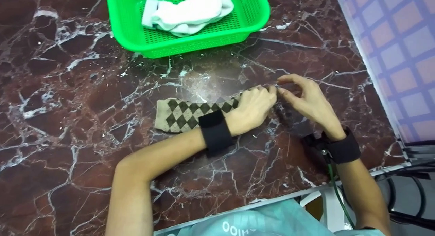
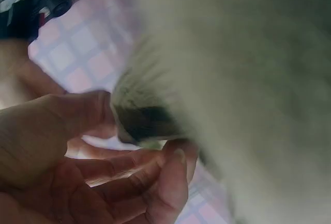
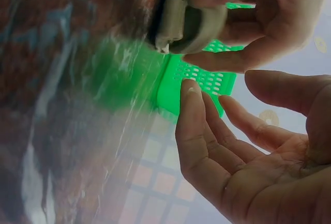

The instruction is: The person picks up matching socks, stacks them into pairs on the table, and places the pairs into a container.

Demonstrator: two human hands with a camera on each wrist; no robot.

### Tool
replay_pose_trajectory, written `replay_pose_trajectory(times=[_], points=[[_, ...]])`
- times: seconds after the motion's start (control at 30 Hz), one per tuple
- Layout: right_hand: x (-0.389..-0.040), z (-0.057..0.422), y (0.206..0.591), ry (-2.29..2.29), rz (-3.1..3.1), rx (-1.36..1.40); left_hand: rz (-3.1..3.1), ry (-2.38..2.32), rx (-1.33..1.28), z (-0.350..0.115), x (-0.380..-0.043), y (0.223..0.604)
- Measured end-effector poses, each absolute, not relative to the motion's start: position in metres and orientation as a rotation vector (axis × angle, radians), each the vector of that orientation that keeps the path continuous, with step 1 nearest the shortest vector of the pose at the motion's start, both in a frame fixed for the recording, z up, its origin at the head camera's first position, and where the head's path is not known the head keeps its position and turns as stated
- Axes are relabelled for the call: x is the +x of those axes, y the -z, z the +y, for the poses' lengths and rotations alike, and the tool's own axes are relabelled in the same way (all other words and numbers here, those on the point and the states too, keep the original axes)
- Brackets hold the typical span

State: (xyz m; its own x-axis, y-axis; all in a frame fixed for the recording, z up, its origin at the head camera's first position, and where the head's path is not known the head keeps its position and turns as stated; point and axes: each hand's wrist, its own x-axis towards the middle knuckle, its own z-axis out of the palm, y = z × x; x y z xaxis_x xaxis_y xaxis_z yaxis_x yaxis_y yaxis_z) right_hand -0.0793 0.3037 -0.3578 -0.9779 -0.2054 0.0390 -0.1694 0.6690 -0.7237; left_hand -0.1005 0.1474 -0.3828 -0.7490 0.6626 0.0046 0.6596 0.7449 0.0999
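Observation:
A beige sock with dark brown diamonds lies lengthwise on the marble-patterned table, its plain cuff to the left. My left hand is over the sock's right end. In the left wrist view, the thumb and fingers of that hand pinch the sock's edge. Just right of that end is my right hand, thumb and fingers apart and loosely bent. The right wrist view shows this hand holding nothing, a small gap from the sock. Part of the sock is hidden under the left hand and wrist.
A green plastic basket stands at the back of the table with a white sock in it. A checked purple and pink surface borders the table on the right. A green cable runs from the right wrist's camera.

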Motion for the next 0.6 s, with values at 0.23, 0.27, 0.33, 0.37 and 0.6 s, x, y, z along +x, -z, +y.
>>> replay_pose_trajectory(times=[0.23,0.27,0.33,0.37,0.6], points=[[-0.073,0.288,0.347,1.237,2.814,-0.363,2.856,-0.395,1.099,0.119,-0.105,0.352],[-0.073,0.287,0.347,1.241,2.804,-0.370,2.856,-0.413,1.090,0.115,-0.104,0.346],[-0.073,0.285,0.347,1.245,2.788,-0.386,2.872,-0.457,1.081,0.106,-0.100,0.331],[-0.073,0.283,0.348,1.244,2.781,-0.395,2.879,-0.484,1.080,0.102,-0.098,0.324],[-0.073,0.276,0.349,1.264,2.717,-0.535,3.000,-0.549,1.070,0.074,-0.084,0.276]])
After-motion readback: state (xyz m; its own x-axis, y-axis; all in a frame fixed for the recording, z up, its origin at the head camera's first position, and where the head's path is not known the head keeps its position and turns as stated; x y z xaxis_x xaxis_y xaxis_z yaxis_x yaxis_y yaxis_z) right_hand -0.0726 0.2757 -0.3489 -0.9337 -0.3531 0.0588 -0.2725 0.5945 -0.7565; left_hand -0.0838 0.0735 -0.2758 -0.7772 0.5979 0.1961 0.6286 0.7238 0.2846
